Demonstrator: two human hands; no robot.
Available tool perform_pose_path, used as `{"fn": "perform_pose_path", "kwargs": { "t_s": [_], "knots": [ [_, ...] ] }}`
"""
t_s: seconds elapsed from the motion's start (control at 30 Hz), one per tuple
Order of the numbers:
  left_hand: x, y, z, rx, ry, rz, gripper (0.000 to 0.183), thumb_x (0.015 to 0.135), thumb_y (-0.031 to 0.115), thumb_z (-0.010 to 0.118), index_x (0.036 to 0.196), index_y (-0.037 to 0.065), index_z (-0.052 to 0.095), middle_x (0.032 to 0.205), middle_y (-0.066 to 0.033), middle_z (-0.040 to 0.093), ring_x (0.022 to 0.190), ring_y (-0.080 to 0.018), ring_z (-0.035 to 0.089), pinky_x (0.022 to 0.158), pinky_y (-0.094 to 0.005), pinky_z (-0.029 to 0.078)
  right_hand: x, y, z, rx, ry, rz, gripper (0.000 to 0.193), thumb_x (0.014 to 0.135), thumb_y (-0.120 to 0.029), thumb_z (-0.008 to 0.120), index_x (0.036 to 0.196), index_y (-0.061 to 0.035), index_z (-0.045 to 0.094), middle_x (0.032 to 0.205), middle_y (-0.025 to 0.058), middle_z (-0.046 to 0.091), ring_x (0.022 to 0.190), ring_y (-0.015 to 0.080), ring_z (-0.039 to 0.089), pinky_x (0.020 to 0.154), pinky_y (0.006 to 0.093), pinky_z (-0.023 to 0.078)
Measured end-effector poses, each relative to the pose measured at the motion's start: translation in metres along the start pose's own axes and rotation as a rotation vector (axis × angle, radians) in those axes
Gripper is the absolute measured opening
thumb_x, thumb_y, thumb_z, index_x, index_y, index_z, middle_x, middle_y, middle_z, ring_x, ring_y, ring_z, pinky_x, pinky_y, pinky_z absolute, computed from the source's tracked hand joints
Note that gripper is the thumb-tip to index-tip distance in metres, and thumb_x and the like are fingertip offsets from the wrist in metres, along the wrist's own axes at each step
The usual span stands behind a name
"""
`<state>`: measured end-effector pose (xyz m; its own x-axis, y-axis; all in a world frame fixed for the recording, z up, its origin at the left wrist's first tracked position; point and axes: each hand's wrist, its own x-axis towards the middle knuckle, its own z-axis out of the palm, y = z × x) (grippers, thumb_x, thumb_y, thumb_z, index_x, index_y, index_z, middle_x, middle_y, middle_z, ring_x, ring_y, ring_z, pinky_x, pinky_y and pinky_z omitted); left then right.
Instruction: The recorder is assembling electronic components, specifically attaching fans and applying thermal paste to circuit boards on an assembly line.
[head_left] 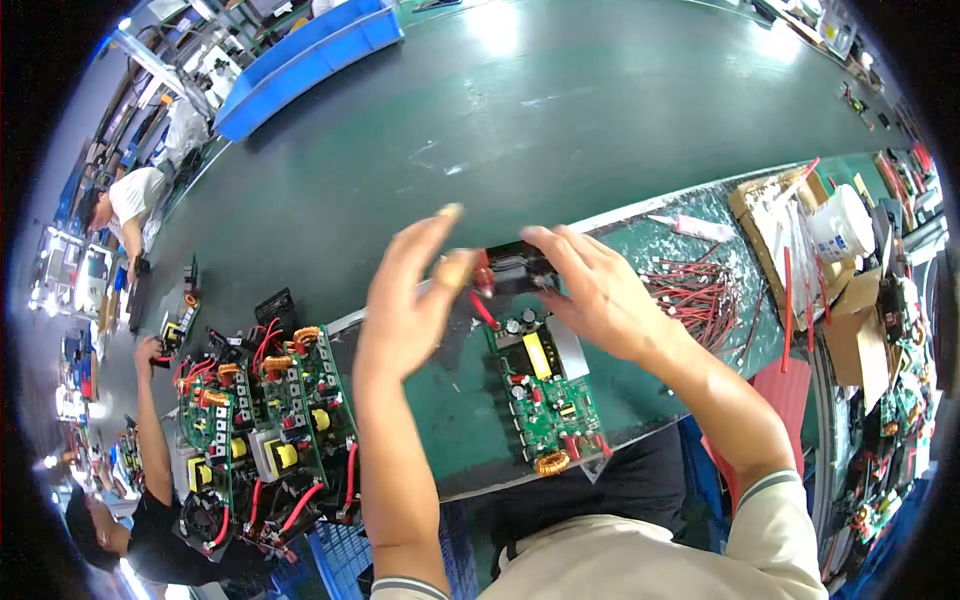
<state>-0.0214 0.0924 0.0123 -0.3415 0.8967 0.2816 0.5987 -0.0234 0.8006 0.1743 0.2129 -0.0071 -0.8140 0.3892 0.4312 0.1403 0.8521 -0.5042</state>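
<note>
A green circuit board [565,400] lies at the bench's front edge, with yellow and silver parts and a copper coil at its near end. Just beyond it is a black part [512,268], perhaps an end panel, joined by a thick red wire [484,310] to the board. The thumb and fingers of my right hand [605,290] close on the black part's right end. On the other side, my left hand [405,300] is raised, slightly blurred, its fingers apart and nothing visible in them. Yellowish covers sit on two of its fingertips.
Several assembled boards [265,410] stand at the left. Cut red wires [700,300], a tube [695,228], a cardboard tray [770,215] and a white tub [840,225] lie right. A blue bin [310,75] sits across the dark belt [450,130]. Co-workers [130,205] are at the left.
</note>
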Motion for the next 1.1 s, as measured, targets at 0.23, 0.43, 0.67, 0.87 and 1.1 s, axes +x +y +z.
{"fn": "perform_pose_path", "kwargs": {
  "t_s": [0.23,0.43,0.67,0.87,1.1],
  "knots": [
    [-0.048,0.02,0.05,0.422,0.063,0.201,0.052,0.085,0.018,0.074,0.132,0.002,0.056,0.134,-0.0274,0.047,0.118,-0.0405,0.055,0.102,-0.0448,0.048,0.02,0.038,-0.058,0.521,-0.288,0.156,0.04,0.098,-0.028,0.06,0.124,0.0014,0.061,0.12,0.0127,0.064,0.11,0.0245,0.062,0.096,0.0396,0.049],
    [-0.063,0.016,0.055,0.366,0.121,0.228,0.049,0.084,0.013,0.073,0.13,0.004,0.058,0.134,-0.0242,0.046,0.12,-0.0377,0.053,0.102,-0.0438,0.047,0.116,0.026,-0.006,0.575,-0.925,0.266,0.07,0.101,-0.058,0.043,0.132,0.0012,0.061,0.119,0.015,0.068,0.114,0.0246,0.062,0.105,0.0396,0.044],
    [-0.06,0.015,0.06,0.349,0.143,0.234,0.045,0.082,0.006,0.071,0.126,0.003,0.063,0.134,-0.0254,0.049,0.12,-0.0394,0.055,0.102,-0.0446,0.047,0.145,0.032,0.052,0.605,-1.263,0.309,0.056,0.103,-0.051,0.043,0.125,-0.0066,0.069,0.115,0.011,0.071,0.107,0.0209,0.063,0.101,0.0365,0.043],
    [-0.047,0.007,0.059,0.334,0.189,0.217,0.042,0.075,-0.007,0.068,0.117,0.002,0.069,0.125,-0.0217,0.058,0.112,-0.0364,0.061,0.095,-0.0402,0.05,0.101,0.103,0.033,0.334,-1.13,0.364,0.032,0.094,-0.028,0.06,0.104,-0.0007,0.073,0.094,0.0076,0.074,0.083,0.0156,0.064,0.077,0.0331,0.05],
    [-0.034,0.011,0.065,0.299,0.213,0.16,0.04,0.075,-0.007,0.069,0.112,0.007,0.071,0.106,-0.013,0.063,0.097,-0.0289,0.065,0.084,-0.0377,0.053,0.044,0.084,0.011,0.397,-0.906,0.457,0.007,0.08,-0.006,0.07,0.087,-0.003,0.071,0.075,0.0,0.066,0.065,0.01,0.056,0.058,0.0272,0.045]
  ]
}}
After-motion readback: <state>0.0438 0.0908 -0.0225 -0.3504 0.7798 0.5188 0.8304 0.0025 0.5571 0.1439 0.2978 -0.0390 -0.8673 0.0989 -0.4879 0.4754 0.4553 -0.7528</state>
